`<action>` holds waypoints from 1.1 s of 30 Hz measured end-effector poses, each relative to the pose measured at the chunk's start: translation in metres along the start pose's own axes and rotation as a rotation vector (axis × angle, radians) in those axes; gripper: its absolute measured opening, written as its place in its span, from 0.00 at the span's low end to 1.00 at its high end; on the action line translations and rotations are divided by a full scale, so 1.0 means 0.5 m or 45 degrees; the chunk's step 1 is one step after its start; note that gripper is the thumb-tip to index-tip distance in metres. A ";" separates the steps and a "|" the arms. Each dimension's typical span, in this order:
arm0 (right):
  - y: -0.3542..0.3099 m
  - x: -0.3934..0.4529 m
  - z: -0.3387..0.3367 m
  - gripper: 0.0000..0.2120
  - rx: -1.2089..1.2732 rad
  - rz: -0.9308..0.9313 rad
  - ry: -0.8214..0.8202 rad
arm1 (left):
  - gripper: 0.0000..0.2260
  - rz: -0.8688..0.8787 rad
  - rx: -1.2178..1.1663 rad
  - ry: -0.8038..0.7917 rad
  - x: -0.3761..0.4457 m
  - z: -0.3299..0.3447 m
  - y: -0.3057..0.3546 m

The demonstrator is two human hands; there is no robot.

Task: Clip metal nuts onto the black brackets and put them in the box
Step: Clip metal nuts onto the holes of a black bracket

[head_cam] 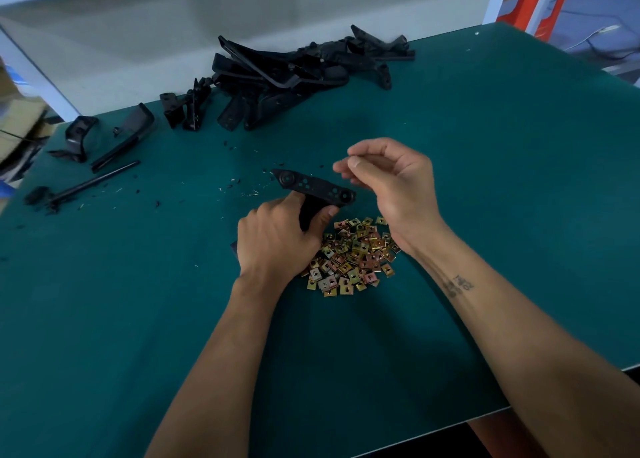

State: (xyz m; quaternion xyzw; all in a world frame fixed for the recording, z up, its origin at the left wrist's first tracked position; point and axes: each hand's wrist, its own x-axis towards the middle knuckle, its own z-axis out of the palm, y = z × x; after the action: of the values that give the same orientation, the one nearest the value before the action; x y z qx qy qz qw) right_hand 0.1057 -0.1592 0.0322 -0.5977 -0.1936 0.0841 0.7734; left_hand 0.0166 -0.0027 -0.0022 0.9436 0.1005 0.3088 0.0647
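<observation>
Head view. Green worktop, seen from the near edge.

Left hand grips the stem of a black bracket, fingers and thumb curled round it, near the middle of the worktop. The bracket's flat crossbar sits above the hand, its long axis running from far-left to near-right, round ends at both tips, small holes along it. The stem points back toward the near edge and is mostly hidden in the hand.

Right hand hovers just right of the crossbar's right end, fingers curled in, thumb and forefinger pressed together; blurred, so I cannot tell whether they pinch a nut.

Pile of metal nuts, gold and copper squares, lies just nearer than the bracket, between the two wrists, partly under the left hand.

Heap of brackets at the far edge. Loose black parts toward the far-left corner. Black chips scattered left of the held bracket.
</observation>
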 end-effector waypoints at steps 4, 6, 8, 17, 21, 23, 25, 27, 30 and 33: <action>0.003 -0.014 0.015 0.06 0.219 0.120 -0.068 | 0.22 0.001 0.001 -0.012 0.000 -0.003 0.001; 0.009 -0.020 0.026 0.05 0.220 0.152 -0.090 | 0.22 -0.009 0.003 -0.019 -0.001 -0.004 -0.001; 0.012 -0.018 0.026 0.05 0.190 0.139 -0.100 | 0.23 -0.016 0.008 -0.034 -0.001 -0.005 -0.002; 0.021 -0.010 0.016 0.05 -0.128 0.063 -0.108 | 0.22 -0.044 0.007 -0.045 0.001 -0.005 -0.001; 0.017 -0.006 0.011 0.06 0.032 0.176 -0.113 | 0.22 -0.062 0.013 -0.053 0.001 -0.006 0.003; 0.017 -0.006 0.011 0.05 0.059 0.191 -0.102 | 0.21 -0.067 0.018 -0.051 0.001 -0.007 0.003; 0.020 -0.005 0.011 0.06 -0.077 0.152 -0.108 | 0.21 -0.072 0.033 -0.066 0.000 -0.008 0.003; 0.020 -0.003 0.011 0.06 -0.202 0.101 -0.118 | 0.21 -0.078 0.039 -0.079 0.000 -0.007 0.002; 0.018 -0.002 0.010 0.07 -0.218 0.075 -0.107 | 0.22 -0.094 0.019 -0.082 0.000 -0.008 0.002; 0.015 -0.002 0.008 0.09 -0.244 0.047 -0.137 | 0.21 -0.081 0.033 -0.081 -0.001 -0.008 0.003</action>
State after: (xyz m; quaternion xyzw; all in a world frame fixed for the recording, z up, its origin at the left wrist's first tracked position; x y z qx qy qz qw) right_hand 0.1040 -0.1539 0.0259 -0.6669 -0.2310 0.1117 0.6996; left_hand 0.0138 -0.0042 0.0011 0.9500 0.1324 0.2751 0.0653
